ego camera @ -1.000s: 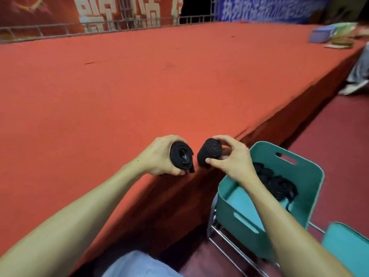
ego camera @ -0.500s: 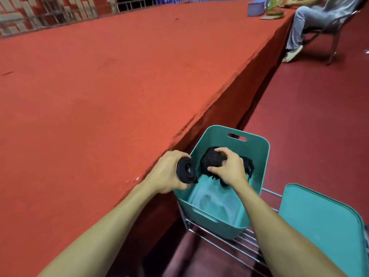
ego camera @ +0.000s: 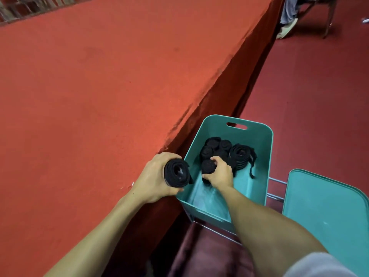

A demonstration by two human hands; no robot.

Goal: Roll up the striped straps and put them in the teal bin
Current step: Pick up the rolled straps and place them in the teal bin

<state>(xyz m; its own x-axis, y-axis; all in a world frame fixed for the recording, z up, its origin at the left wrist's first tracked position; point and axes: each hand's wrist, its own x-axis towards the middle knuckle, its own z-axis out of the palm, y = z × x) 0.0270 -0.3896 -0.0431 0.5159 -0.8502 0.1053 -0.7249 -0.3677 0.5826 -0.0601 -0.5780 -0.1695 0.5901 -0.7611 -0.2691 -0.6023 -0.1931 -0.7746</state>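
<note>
My left hand (ego camera: 154, 179) grips a dark rolled strap (ego camera: 176, 175) at the near left rim of the teal bin (ego camera: 259, 176), just off the edge of the red platform. Inside the bin, my right hand (ego camera: 220, 174) holds a second rolled strap (ego camera: 208, 166) low over the floor of the bin. Several more dark rolls (ego camera: 225, 149) lie at the bin's far end, one with a loose tail (ego camera: 252, 168) hanging out.
The red carpeted platform (ego camera: 99, 86) fills the left. The bin stands on a metal wire rack (ego camera: 276, 188). A teal lid (ego camera: 327, 212) lies to its right. A seated person's foot (ego camera: 286, 27) and a chair leg show at the top right.
Both hands moved from above the platform edge to the bin. My right hand has gone down inside it with its roll; my left hand stays at the rim with its roll.
</note>
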